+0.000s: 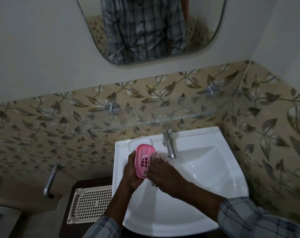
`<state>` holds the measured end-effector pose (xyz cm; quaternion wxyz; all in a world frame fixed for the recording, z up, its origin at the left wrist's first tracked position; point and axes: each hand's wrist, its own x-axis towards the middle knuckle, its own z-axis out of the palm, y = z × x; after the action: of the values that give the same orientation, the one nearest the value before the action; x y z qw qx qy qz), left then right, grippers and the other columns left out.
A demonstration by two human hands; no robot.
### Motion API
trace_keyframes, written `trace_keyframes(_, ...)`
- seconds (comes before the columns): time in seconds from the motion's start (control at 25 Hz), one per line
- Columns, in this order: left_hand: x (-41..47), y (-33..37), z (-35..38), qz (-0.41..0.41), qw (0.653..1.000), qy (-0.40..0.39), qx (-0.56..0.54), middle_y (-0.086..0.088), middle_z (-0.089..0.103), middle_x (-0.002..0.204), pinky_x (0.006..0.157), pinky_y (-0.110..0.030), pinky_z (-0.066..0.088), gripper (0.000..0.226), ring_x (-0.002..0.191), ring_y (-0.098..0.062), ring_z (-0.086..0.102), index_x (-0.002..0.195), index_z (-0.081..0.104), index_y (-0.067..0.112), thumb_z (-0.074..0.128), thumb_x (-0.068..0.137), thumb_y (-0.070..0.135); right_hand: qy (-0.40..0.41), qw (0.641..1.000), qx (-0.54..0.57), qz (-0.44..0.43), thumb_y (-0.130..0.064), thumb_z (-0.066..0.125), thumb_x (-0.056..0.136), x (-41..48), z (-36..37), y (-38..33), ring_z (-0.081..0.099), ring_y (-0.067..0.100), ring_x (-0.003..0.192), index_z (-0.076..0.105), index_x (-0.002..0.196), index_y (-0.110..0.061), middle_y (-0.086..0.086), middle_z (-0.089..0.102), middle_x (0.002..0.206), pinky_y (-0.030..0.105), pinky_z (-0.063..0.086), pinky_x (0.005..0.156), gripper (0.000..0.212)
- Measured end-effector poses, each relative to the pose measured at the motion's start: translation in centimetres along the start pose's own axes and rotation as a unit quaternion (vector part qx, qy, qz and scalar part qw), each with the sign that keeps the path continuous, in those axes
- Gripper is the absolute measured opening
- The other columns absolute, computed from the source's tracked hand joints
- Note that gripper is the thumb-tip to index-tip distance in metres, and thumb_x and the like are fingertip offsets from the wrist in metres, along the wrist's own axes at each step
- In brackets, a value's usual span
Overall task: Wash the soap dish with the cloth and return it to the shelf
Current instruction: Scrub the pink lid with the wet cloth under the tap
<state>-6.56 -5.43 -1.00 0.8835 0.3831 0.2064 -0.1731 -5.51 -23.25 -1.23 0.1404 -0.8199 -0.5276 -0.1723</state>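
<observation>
My left hand [131, 176] is curled around the pink soap dish [144, 160], held tilted over the white sink [206, 177]. My right hand [163, 174] presses the cloth [158, 156] against the dish's slotted face, fingers closed on it. Steel tap [169, 145] just beyond; glass shelf [163, 115] on the wall behind.

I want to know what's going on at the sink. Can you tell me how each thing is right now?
Pink plastic soap dish: held tilted over the basin in the left hand.
Pale fringed cloth: pressed on the dish by the right hand.
Steel tap: whether water runs, cannot tell.
Glass wall shelf: nothing on it.
White ceramic basin: no standing water visible.
</observation>
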Motion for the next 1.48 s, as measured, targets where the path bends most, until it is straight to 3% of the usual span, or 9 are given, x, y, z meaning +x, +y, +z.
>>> trace_keyframes(0.24,0.4,1.2,0.5,-0.044,0.998,-0.032,0.039,-0.027,0.067,0.115,0.079,-0.05,0.059,0.058,0.095,-0.039,0.068,0.126,0.06,0.001,0.065,0.083,0.039,0.089,0.994,0.056,0.008,-0.003,0.061,0.092,0.5,-1.7,5.1,0.067,0.031,0.109,0.076,0.098,-0.004,0.019,0.073,0.111,0.053,0.044,0.106,0.016)
trace_keyframes(0.44,0.5,-0.8,-0.9,-0.065,0.994,-0.032,0.081,-0.032,0.058,0.13,0.093,-0.052,0.054,0.056,0.11,-0.041,0.061,0.131,0.059,0.0,0.055,0.093,0.041,-0.061,0.99,0.051,-0.115,-0.002,0.071,0.086,-2.0,-0.8,5.8,0.055,0.028,0.128,0.069,0.12,-0.007,0.014,0.066,0.129,0.052,0.038,0.112,0.035)
trace_keyframes(0.64,2.6,-0.8,1.7,-0.013,0.999,0.047,0.006,-0.025,0.067,0.109,0.084,-0.043,0.058,0.07,0.096,-0.035,0.067,0.14,0.048,-0.003,0.05,0.093,0.049,0.023,0.982,0.063,0.174,-0.005,0.06,0.075,0.7,-1.0,-0.3,0.07,0.031,0.088,0.074,0.095,-0.008,0.011,0.073,0.093,0.039,0.057,0.085,0.025)
trace_keyframes(0.76,2.8,-3.0,1.7,0.021,0.999,0.03,-0.036,-0.022,0.067,0.113,0.095,-0.042,0.051,0.073,0.103,-0.034,0.065,0.132,0.057,-0.002,0.047,0.091,0.057,-0.011,0.839,0.245,0.485,-0.011,0.062,0.087,4.3,-2.5,-4.2,0.07,0.029,0.098,0.067,0.113,-0.007,0.011,0.072,0.105,0.037,0.058,0.084,0.026)
trace_keyframes(1.0,3.0,-0.1,1.4,-0.026,0.999,0.014,0.029,-0.021,0.071,0.098,0.072,-0.04,0.061,0.067,0.086,-0.033,0.071,0.12,0.067,0.002,0.069,0.076,0.052,-0.087,0.995,-0.055,0.007,-0.008,0.064,0.084,-0.7,-1.6,1.5,0.063,0.031,0.095,0.068,0.101,-0.006,0.012,0.07,0.097,0.048,0.046,0.101,0.018)
trace_keyframes(1.08,3.2,-0.8,1.9,-0.012,0.999,0.034,0.005,-0.021,0.07,0.101,0.076,-0.04,0.06,0.066,0.089,-0.033,0.069,0.132,0.057,0.0,0.05,0.091,0.05,-0.069,0.982,0.015,0.173,-0.007,0.07,0.077,0.2,-1.5,-0.5,0.066,0.03,0.086,0.07,0.094,-0.006,0.011,0.07,0.09,0.042,0.056,0.085,0.017)
trace_keyframes(1.2,2.7,-3.1,1.7,0.02,0.998,0.056,-0.019,-0.022,0.069,0.106,0.085,-0.04,0.058,0.068,0.095,-0.033,0.067,0.131,0.056,-0.003,0.041,0.095,0.054,-0.011,0.824,0.247,0.51,-0.015,0.064,0.089,4.0,-1.9,-4.2,0.068,0.025,0.102,0.064,0.119,-0.009,0.007,0.071,0.11,0.033,0.056,0.088,0.031)
trace_keyframes(1.4,2.5,-0.7,1.1,-0.016,0.999,0.039,0.008,-0.022,0.068,0.104,0.076,-0.043,0.061,0.071,0.092,-0.035,0.067,0.134,0.053,-0.001,0.052,0.085,0.05,-0.059,0.992,0.049,0.104,-0.01,0.074,0.078,-0.2,-1.7,0.2,0.066,0.026,0.09,0.071,0.101,-0.013,0.007,0.073,0.096,0.04,0.053,0.095,0.024)
trace_keyframes(1.48,2.4,-0.7,2.4,0.003,0.999,0.049,-0.003,-0.022,0.068,0.105,0.081,-0.043,0.058,0.069,0.094,-0.035,0.067,0.133,0.055,-0.001,0.052,0.085,0.049,-0.073,0.969,0.126,0.202,-0.006,0.07,0.076,0.7,-2.3,-0.4,0.068,0.028,0.086,0.071,0.098,-0.009,0.009,0.071,0.092,0.038,0.056,0.084,0.022)
